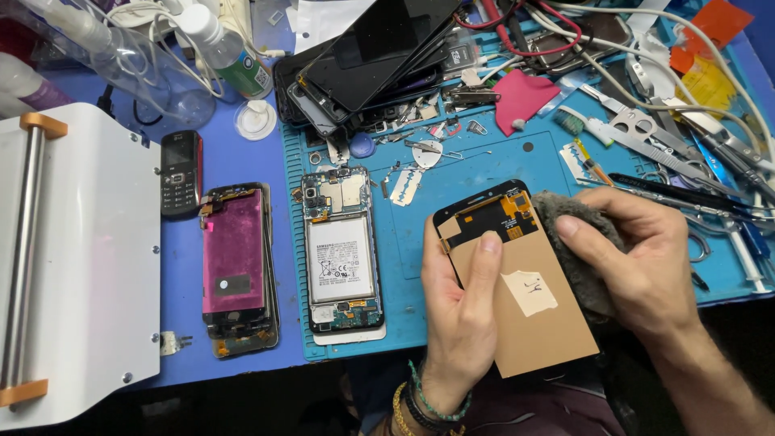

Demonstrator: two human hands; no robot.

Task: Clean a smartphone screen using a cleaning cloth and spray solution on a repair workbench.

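My left hand (460,311) holds a phone display panel (529,323) back side up, its thumb lying across the tan backing near the orange flex circuits. A small white sticker sits on that backing. My right hand (642,258) grips a grey cloth (565,214) bunched against the panel's right edge and upper corner. Both hands hover over the near edge of the blue work mat (484,161).
An opened phone with its battery showing (341,250) lies on the mat to the left. Beside it lie a pink-backed screen (234,258) and a small keypad phone (179,173). Stacked screens (371,56), tweezers, wires and a white machine (77,258) crowd the rest.
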